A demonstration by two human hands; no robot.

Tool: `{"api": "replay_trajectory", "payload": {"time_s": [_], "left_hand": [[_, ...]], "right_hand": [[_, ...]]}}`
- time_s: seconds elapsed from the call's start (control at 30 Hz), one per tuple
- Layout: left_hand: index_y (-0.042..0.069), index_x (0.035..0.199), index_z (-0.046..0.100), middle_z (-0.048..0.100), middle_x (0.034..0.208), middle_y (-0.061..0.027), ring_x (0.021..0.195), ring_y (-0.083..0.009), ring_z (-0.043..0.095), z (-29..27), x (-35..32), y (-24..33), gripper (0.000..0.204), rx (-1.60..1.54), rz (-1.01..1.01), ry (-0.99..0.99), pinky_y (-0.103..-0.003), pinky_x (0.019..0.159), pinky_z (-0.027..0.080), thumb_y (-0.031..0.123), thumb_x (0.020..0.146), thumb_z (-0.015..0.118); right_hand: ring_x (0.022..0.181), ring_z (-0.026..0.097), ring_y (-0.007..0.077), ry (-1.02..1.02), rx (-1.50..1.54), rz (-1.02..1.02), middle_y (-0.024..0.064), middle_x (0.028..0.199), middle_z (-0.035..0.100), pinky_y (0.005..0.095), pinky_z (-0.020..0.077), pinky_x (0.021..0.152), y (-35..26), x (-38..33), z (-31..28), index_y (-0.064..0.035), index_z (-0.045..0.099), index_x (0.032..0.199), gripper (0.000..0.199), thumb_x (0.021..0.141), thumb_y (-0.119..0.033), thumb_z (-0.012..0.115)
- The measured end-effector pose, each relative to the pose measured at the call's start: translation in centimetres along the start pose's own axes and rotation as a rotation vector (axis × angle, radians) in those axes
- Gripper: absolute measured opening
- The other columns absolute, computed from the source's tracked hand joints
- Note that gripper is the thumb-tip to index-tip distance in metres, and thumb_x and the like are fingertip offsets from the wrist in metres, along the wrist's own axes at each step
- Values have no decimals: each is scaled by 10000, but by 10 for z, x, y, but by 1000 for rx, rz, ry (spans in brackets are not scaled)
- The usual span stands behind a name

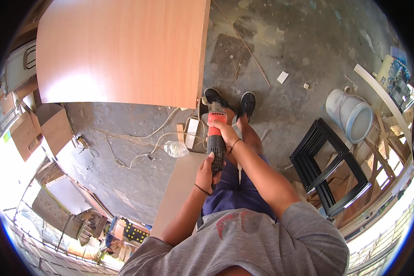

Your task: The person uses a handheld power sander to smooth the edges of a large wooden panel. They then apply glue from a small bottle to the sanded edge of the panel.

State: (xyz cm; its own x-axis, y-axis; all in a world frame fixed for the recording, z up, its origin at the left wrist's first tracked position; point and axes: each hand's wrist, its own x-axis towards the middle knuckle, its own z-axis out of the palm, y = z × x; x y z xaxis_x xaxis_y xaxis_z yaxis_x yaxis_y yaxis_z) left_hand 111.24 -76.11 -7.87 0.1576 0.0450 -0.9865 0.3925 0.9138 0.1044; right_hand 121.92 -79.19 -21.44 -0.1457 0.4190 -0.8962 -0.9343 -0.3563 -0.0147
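Note:
Both my hands hold a red and black angle grinder (215,138) in front of my legs. My right hand (221,130) wraps round the red front part of its body. Farther back, my left hand (207,171) grips the black rear end. The grinder's head points away from me, close to the near right corner of a large wood-grain board (124,55). Whether its disc touches the board's edge cannot be made out.
Beige cords (133,161) snake over the concrete floor, left of a clear plastic bag (175,148). A pale panel (175,195) lies by my left arm. To the right are black frames (329,168) and a white bucket (349,115). Offcuts (282,77) lie farther off.

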Motion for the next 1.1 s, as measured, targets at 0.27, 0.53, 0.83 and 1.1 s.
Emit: {"api": "replay_trajectory", "payload": {"time_s": [0.27,0.53,0.83,1.1], "left_hand": [[-13,913,550,488,578,-40,345,-87,335,-11,-5,-3,455,-101,-6,40,-230,335,260,420,933,409],[45,1026,525,613,801,-106,362,-82,353,-13,0,-10,416,-22,23,37,-223,329,264,430,924,404],[36,1032,522,609,819,-118,351,-76,335,-22,4,0,414,-83,-2,-2,-215,323,253,419,924,406],[26,1003,519,602,760,-103,351,-77,346,-18,-7,3,445,-26,-24,6,-213,316,254,449,919,407]], "right_hand": [[464,537,186,126,-6,-205,73,641,545,323,457,440,15,-3,16,-36,575,837,345,676,-301,726],[482,552,181,117,83,21,65,660,563,314,457,454,18,1,3,-30,591,838,359,673,-317,729],[444,547,195,161,-9,-36,78,636,575,326,453,436,8,-1,20,0,596,822,386,675,-335,720],[496,570,200,158,142,1,93,674,575,336,473,458,22,-1,16,4,593,855,355,677,-274,725]]}}
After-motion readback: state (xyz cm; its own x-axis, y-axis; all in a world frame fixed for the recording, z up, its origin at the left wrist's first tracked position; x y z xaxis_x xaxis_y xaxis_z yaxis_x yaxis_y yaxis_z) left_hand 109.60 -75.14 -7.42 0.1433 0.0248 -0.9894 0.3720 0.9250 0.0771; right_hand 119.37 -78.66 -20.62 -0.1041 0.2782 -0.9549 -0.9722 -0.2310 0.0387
